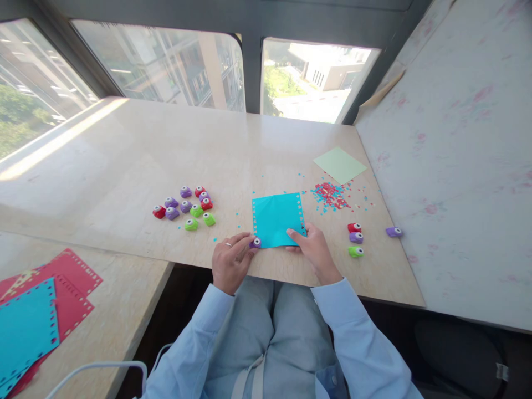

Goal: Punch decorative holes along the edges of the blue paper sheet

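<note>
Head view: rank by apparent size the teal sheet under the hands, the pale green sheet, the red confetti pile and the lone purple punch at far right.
1. Teal sheet
2. Pale green sheet, though farther from the camera, so its true size may match
3. Red confetti pile
4. Lone purple punch

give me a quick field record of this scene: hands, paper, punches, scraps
left hand: on a purple punch at the near left corner of the teal sheet
right hand: pressing down the sheet's near right corner
teal sheet: flat on the table, holes along both side edges
punch pile: red, purple and green, left of the sheet
three punches: right of the right hand
lone punch: purple, farther right
green sheet: far right
scraps: red and teal, near the green sheet
</note>
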`<state>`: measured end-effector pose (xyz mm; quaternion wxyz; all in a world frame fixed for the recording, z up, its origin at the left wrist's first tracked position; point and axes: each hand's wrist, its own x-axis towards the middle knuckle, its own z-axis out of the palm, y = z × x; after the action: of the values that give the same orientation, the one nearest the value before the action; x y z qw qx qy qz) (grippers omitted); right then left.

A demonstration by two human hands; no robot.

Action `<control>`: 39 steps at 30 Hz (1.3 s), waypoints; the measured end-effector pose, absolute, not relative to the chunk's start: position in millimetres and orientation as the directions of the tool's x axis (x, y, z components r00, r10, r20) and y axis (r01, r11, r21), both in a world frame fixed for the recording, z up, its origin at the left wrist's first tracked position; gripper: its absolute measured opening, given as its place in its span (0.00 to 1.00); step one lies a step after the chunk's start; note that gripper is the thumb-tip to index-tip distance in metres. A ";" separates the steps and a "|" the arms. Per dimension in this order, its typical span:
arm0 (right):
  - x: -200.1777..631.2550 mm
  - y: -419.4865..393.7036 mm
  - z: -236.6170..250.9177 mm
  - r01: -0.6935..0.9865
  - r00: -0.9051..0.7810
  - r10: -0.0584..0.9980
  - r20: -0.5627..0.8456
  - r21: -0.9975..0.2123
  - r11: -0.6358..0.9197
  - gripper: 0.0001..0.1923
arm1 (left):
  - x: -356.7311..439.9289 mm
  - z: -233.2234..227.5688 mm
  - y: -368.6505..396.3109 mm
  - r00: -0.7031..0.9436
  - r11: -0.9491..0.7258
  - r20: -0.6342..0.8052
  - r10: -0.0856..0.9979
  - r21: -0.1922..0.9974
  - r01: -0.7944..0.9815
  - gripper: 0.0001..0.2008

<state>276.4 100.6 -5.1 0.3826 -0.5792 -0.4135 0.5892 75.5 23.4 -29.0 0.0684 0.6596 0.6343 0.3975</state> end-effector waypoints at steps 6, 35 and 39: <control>270.4 102.9 -4.3 -0.010 -0.033 0.934 -0.356 -0.934 -0.357 0.21 | 75.8 -25.3 21.5 -0.124 -0.169 0.415 0.901 0.601 0.781 0.10; 283.0 93.3 -1.9 0.219 -0.031 0.936 -0.350 -0.916 -0.335 0.24 | 72.2 -15.8 19.0 -0.089 -0.204 0.409 0.908 0.618 0.759 0.11; 281.8 93.9 -0.5 0.233 -0.027 0.930 -0.367 -0.907 -0.351 0.23 | 73.2 -14.9 20.3 -0.094 -0.200 0.405 0.909 0.623 0.756 0.11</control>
<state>281.8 93.9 -0.5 0.3219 -0.6189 -0.4699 0.5409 73.2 20.3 -14.9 0.0970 0.6661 0.6251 0.3952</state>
